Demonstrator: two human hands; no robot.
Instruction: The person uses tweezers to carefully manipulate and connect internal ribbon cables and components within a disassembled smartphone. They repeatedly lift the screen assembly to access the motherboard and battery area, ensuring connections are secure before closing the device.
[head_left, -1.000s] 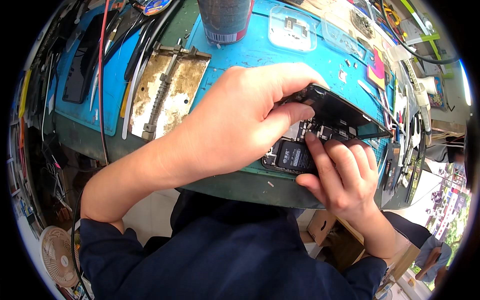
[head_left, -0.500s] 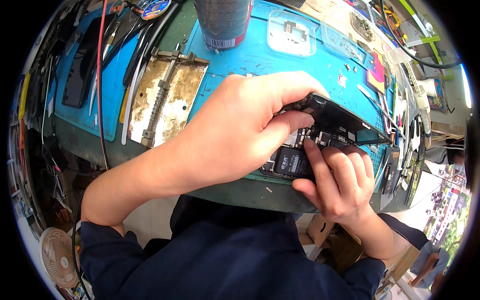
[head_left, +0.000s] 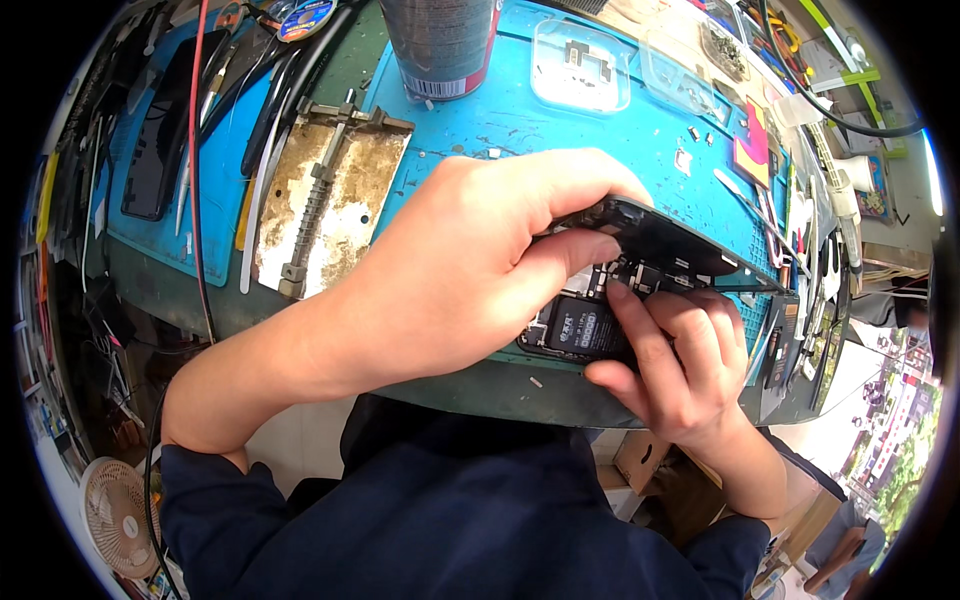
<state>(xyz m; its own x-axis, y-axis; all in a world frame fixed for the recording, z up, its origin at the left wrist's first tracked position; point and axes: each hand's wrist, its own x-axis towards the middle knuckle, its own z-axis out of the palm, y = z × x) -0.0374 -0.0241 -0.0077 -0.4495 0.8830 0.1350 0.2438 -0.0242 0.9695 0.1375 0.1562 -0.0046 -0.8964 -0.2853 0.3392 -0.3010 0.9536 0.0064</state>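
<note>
An opened phone [head_left: 560,345] lies near the front edge of the blue work mat, its black battery [head_left: 582,325] and small metal parts exposed. Its dark screen [head_left: 680,243] stands tilted up along the far side. My left hand [head_left: 490,255] is closed on the screen's left end, thumb on the inner face and fingers behind. At the phone's right part is my right hand [head_left: 680,355], index fingertip pressed on the inner parts beside the battery, other fingers curled over the body, thumb at the near edge. What lies under those fingers is hidden.
A worn metal clamp holder [head_left: 325,190] lies to the left, with another dark phone [head_left: 165,140] beyond it. A large can [head_left: 443,50] and a clear tray of small parts [head_left: 580,65] stand at the back. Tweezers and tools crowd the right side. A red cable [head_left: 198,170] hangs at left.
The screen has tipped slightly lower toward the phone body, and my left hand has shifted a little left with it. My right index finger stays on the inner parts.
</note>
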